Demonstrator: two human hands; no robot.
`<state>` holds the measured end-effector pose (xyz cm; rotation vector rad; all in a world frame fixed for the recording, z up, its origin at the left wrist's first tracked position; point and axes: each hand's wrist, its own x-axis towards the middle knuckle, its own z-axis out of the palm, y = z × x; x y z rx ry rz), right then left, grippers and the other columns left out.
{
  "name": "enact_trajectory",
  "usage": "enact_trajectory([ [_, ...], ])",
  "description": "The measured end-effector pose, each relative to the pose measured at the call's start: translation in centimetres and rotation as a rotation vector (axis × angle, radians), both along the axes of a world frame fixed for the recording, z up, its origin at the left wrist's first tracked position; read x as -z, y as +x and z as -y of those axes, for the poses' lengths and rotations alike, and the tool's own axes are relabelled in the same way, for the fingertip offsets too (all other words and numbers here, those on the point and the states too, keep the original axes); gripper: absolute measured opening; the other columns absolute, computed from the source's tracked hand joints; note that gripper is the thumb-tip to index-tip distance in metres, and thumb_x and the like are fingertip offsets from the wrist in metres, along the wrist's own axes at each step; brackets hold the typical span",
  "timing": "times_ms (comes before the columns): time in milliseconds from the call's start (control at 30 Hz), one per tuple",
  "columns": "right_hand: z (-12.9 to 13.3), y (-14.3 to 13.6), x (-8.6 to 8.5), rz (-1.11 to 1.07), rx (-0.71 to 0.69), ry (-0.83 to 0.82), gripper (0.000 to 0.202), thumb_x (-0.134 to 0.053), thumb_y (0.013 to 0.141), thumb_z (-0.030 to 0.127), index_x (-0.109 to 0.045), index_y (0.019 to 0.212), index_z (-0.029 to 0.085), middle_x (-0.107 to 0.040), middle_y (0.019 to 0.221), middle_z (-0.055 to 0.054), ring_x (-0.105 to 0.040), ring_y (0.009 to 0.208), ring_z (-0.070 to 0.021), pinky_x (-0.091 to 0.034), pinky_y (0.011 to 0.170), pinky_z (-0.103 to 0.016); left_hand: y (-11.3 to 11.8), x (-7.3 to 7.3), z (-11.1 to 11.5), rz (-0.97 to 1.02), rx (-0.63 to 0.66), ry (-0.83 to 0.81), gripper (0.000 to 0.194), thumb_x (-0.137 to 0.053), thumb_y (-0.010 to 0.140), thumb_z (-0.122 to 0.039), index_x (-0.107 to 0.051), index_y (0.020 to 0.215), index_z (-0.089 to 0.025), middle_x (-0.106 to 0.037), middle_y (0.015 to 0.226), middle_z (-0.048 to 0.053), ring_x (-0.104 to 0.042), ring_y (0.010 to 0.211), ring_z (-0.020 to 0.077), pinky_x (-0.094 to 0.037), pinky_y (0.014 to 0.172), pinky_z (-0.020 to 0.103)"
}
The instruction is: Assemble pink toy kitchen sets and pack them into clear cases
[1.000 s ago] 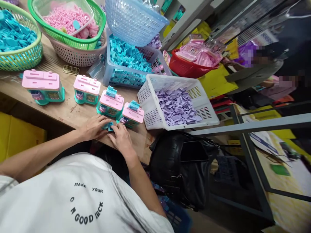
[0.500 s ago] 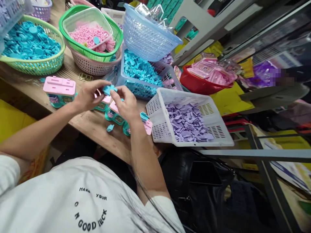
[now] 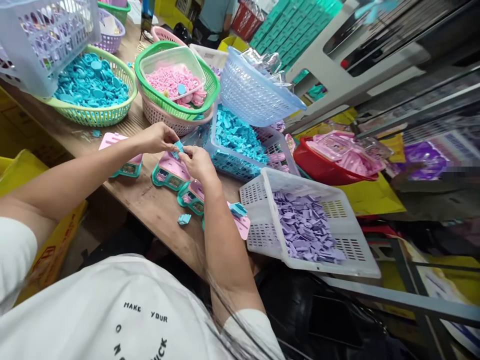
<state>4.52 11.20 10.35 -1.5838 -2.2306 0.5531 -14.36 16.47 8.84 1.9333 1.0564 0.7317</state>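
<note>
My left hand (image 3: 161,138) and my right hand (image 3: 198,161) meet over the table, fingertips pinching a small blue plastic piece (image 3: 179,146) between them. Just below stands a pink-and-teal toy vehicle (image 3: 171,172), its roof partly covered by my hands. A second toy vehicle (image 3: 192,196) sits beside it, and another (image 3: 131,166) is partly behind my left forearm. My right forearm hides most of a further pink one (image 3: 244,226), on which a blue piece (image 3: 238,209) lies. One loose blue piece (image 3: 184,219) rests near the table edge.
A white basket (image 3: 255,235) of purple pieces stands to the right. Behind my hands are a clear bin (image 3: 240,167) of blue pieces, a tilted light-blue basket (image 3: 258,95), a green basket (image 3: 140,75) with pink parts, and a light-green basket (image 3: 131,92) of blue discs.
The view has shifted, so the table's contents appear lower and further right. Both hands keep hold of the blue piece, which has turned and now sits closer above the toy vehicles.
</note>
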Motion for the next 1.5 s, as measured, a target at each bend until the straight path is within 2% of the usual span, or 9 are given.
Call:
enact_trajectory([
  [200, -0.4, 0.7, -1.0, 0.153, -0.045, 0.065, 0.018, -0.059, 0.091, 0.020, -0.070, 0.077, 0.018, -0.047, 0.071, 0.001, -0.043, 0.071, -0.0152, -0.035, 0.072, -0.028, -0.1, 0.6, 0.3, 0.102, 0.041, -0.096, 0.033, -0.082, 0.069, -0.036, -0.079, 0.093, -0.014, -0.078, 0.082, 0.008, -0.070, 0.073, 0.0192, -0.054, 0.068, 0.028],
  [867, 0.5, -0.7, 0.7, 0.297, 0.054, 0.189, 0.022, -0.051, 0.101, 0.019, -0.070, 0.112, 0.016, -0.064, 0.111, -0.014, -0.053, 0.118, -0.0306, -0.049, 0.103, -0.047, 0.2, 0.0, -1.8, -0.194, -0.043, -0.027, 0.032, -0.080, 0.075, -0.041, -0.076, 0.090, -0.012, -0.069, 0.078, 0.001, -0.061, 0.083, 0.0171, -0.046, 0.078, 0.028],
  [933, 1.8, -0.9, 0.0, 0.282, 0.073, 0.187, 0.029, -0.048, 0.101, 0.019, -0.063, 0.126, 0.015, -0.062, 0.119, -0.017, -0.049, 0.125, -0.0334, -0.048, 0.103, -0.051, 0.5, -0.7, -0.6, -0.201, -0.108, 0.088, 0.031, -0.080, 0.076, -0.038, -0.074, 0.093, -0.013, -0.067, 0.083, 0.001, -0.060, 0.091, 0.0182, -0.046, 0.084, 0.029],
  [1033, 6.8, -0.9, -0.7, 0.275, 0.099, 0.196, 0.040, -0.048, 0.102, 0.024, -0.052, 0.141, 0.015, -0.056, 0.131, -0.021, -0.049, 0.128, -0.0354, -0.049, 0.102, -0.051, 1.0, 0.0, 4.7, -0.069, -0.250, 0.377, 0.027, -0.070, 0.085, -0.032, -0.068, 0.107, -0.017, -0.067, 0.107, 0.006, -0.058, 0.105, 0.0213, -0.047, 0.092, 0.034],
  [1100, 11.4, -0.4, 0.1, 0.283, 0.119, 0.173, 0.037, -0.051, 0.102, 0.032, -0.058, 0.135, 0.018, -0.058, 0.126, -0.020, -0.055, 0.119, -0.0345, -0.052, 0.098, -0.048, 1.5, 2.2, 9.7, 0.015, -0.174, 0.484, 0.024, -0.060, 0.089, -0.030, -0.066, 0.109, -0.018, -0.065, 0.114, 0.010, -0.061, 0.104, 0.0233, -0.051, 0.088, 0.037],
  [1167, 15.5, 0.5, 2.0, 0.337, 0.191, 0.080, 0.031, -0.057, 0.099, 0.037, -0.066, 0.122, 0.019, -0.062, 0.112, -0.019, -0.062, 0.103, -0.0340, -0.056, 0.087, -0.046, 2.4, 5.4, 14.3, 0.050, 0.025, 0.421, 0.021, -0.057, 0.090, -0.029, -0.065, 0.107, -0.019, -0.067, 0.110, 0.011, -0.066, 0.101, 0.0239, -0.056, 0.085, 0.037],
  [1233, 18.1, 1.5, 4.3, 0.363, 0.272, -0.040, 0.024, -0.062, 0.095, 0.030, -0.071, 0.114, 0.019, -0.063, 0.105, -0.018, -0.066, 0.092, -0.0324, -0.057, 0.079, -0.045, 3.5, 8.2, 17.5, 0.053, 0.028, 0.298, 0.022, -0.056, 0.091, -0.029, -0.065, 0.109, -0.020, -0.070, 0.101, 0.012, -0.069, 0.091, 0.0243, -0.058, 0.081, 0.038],
  [1333, 18.8, 2.4, 6.2, 0.166, 0.276, -0.085, 0.023, -0.065, 0.087, 0.015, -0.074, 0.107, 0.020, -0.064, 0.103, -0.012, -0.069, 0.092, -0.0274, -0.059, 0.085, -0.042, 4.5, 9.7, 18.6, 0.072, -0.055, 0.034, 0.029, -0.056, 0.092, -0.036, -0.066, 0.113, -0.018, -0.074, 0.104, 0.014, -0.070, 0.094, 0.0269, -0.059, 0.084, 0.041],
  [1500, 14.9, -0.2, 3.7, -0.346, 0.072, 0.091, 0.028, -0.066, 0.090, 0.021, -0.074, 0.116, 0.025, -0.065, 0.114, -0.009, -0.066, 0.109, -0.0219, -0.060, 0.091, -0.035, 0.3, 5.7, 15.7, 0.296, 0.009, -0.329, 0.055, -0.060, 0.089, -0.065, -0.073, 0.105, -0.014, -0.075, 0.083, 0.009, -0.069, 0.070, 0.0179, -0.054, 0.061, 0.026],
])
